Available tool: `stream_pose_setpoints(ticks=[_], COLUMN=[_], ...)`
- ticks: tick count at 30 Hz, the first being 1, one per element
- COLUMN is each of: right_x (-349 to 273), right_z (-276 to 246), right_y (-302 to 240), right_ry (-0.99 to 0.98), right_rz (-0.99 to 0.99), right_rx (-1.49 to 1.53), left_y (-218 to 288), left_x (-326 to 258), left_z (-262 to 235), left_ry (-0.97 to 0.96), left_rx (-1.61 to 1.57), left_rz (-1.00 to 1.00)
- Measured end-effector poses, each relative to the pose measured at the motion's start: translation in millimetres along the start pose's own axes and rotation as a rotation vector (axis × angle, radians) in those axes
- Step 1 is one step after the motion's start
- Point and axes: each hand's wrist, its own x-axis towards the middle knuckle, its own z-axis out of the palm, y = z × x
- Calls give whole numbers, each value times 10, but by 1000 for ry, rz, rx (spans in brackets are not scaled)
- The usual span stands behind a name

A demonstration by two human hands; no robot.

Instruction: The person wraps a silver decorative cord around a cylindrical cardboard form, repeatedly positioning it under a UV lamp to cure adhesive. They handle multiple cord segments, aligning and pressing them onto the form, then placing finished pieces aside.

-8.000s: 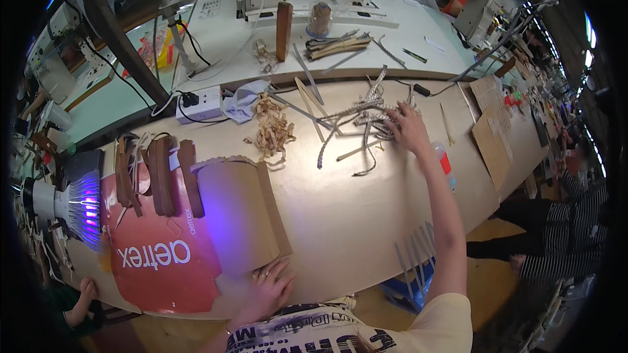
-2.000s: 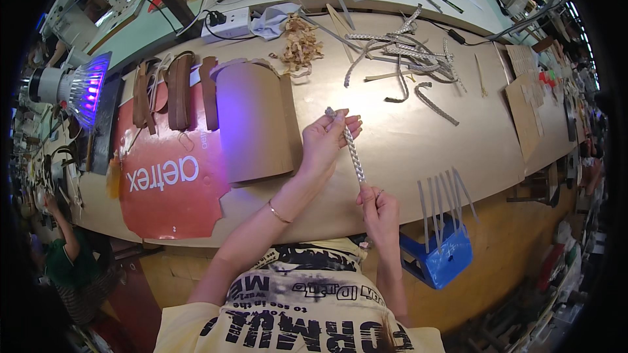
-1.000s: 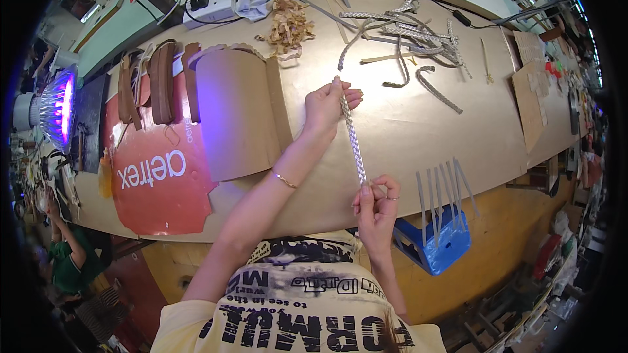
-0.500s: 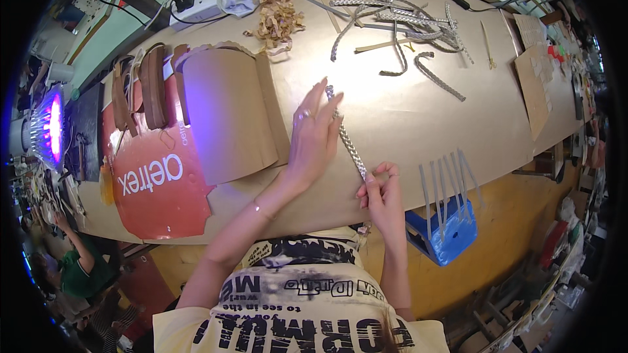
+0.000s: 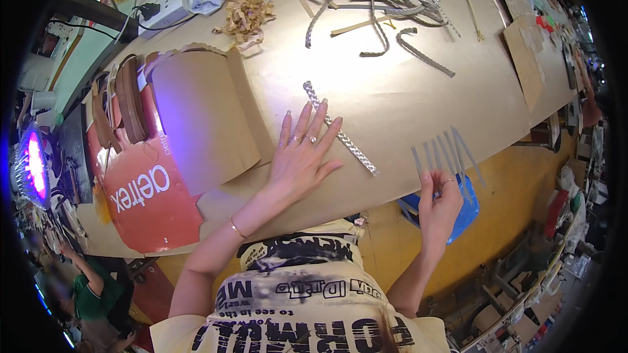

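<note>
A short silvery braided cord (image 5: 355,148) lies slantwise on the table. My left hand (image 5: 297,160) rests flat on it, fingers spread, with the fingertips over the cord's upper part. At the table's front edge, several thin grey strips (image 5: 450,147) lie side by side with their ends hanging over. My right hand (image 5: 439,206) is at the leftmost strip, thumb and fingers pinched on its lower part. Toward the far side lies a tangled pile of grey and silver braided cords (image 5: 399,10), with a separate bent braid (image 5: 426,57) nearer me.
A curved brown leather panel (image 5: 203,117) lies to the left on a red sheet (image 5: 154,206), beside brown straps (image 5: 134,104). Crumpled tan scraps (image 5: 245,13) sit behind. A blue stool (image 5: 466,219) stands below the front edge. Tan sheets (image 5: 523,59) lie at the right.
My right hand has let go of the braided cord's lower end and moved right to the grey strips. My left hand has flattened and spread on the table over the cord.
</note>
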Motion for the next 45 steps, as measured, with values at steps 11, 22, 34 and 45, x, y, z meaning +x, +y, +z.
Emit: stream_pose_setpoints(ticks=[11, 22, 34, 45], right_x=[-147, -237, -49, 46], right_z=[982, 716, 252, 234], right_y=[-308, -71, 370, 277], right_ry=[-366, -224, 109, -29], right_rz=[-580, -478, 96, 220], right_rx=[-289, -2, -76, -119], left_y=[-112, -29, 303, 224], left_x=[215, 313, -59, 83], left_z=[-27, 26, 94, 124], left_ry=[55, 114, 4, -59], left_rx=[59, 107, -48, -23], left_rz=[-14, -158, 28, 106])
